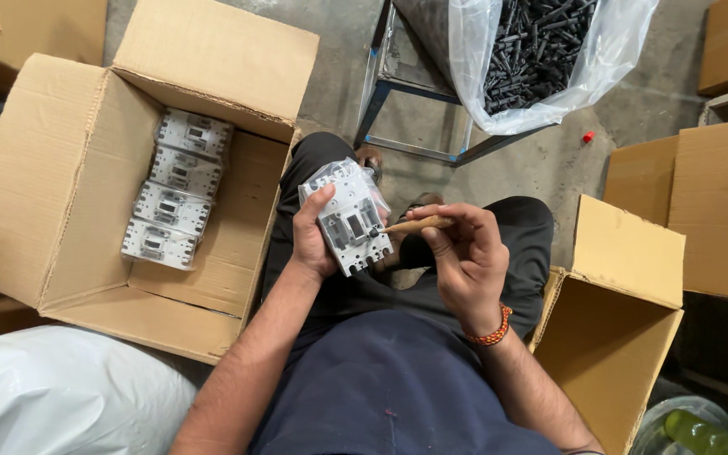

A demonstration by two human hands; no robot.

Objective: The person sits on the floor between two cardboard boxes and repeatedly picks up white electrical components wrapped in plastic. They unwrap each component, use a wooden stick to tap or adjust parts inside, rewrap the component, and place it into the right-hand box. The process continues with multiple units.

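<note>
Best to keep left hand (312, 240) fingers clamped round the grey breaker (349, 217) over the lap, right hand (463, 253) fingertips pinching the wooden-handled screwdriver (414, 225), tip square in its edge

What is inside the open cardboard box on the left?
The cardboard box holds a row of four grey-white circuit breakers wrapped in clear plastic, lying against its far wall. Beside them the floor is bare cardboard. Whether more units lie under the row cannot be seen.
</note>
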